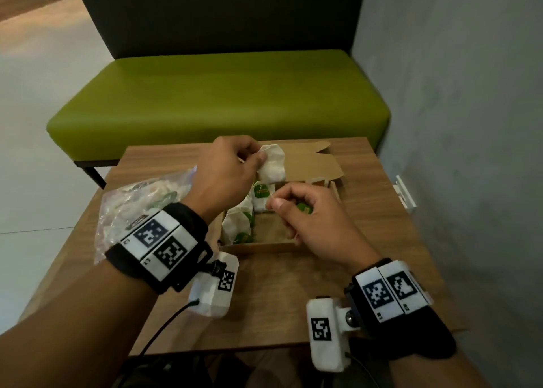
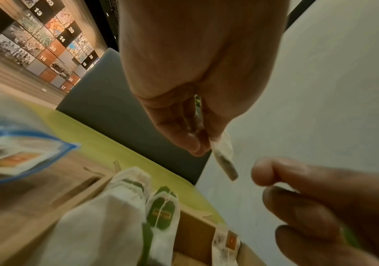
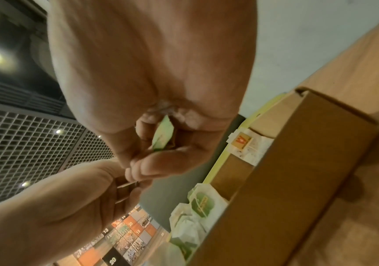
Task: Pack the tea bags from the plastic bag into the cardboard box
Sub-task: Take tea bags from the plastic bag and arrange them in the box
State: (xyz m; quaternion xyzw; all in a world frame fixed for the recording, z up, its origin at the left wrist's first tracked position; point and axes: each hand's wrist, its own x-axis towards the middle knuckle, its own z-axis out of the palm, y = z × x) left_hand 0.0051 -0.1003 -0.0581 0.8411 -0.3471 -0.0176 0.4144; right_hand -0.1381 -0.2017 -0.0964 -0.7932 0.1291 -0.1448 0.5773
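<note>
My left hand [image 1: 255, 159] pinches a white tea bag [image 1: 273, 164] by its top edge and holds it above the far part of the open cardboard box [image 1: 258, 247]. In the left wrist view the tea bag [image 2: 223, 158] hangs from the fingertips. My right hand [image 1: 275, 202] is over the box's middle, its fingers curled round a green paper tag [image 3: 164, 134] with thumb and forefinger pinched together. Several tea bags [image 1: 238, 221] with green tags lie in the box's left side. The clear plastic bag [image 1: 138, 202] with more tea bags lies to the left of the box.
The box stands on a small wooden table [image 1: 367, 226] with its lid flap [image 1: 311, 161] folded back at the far side. A green bench [image 1: 223, 93] stands beyond the table. A grey wall [image 1: 455, 123] runs close along the right.
</note>
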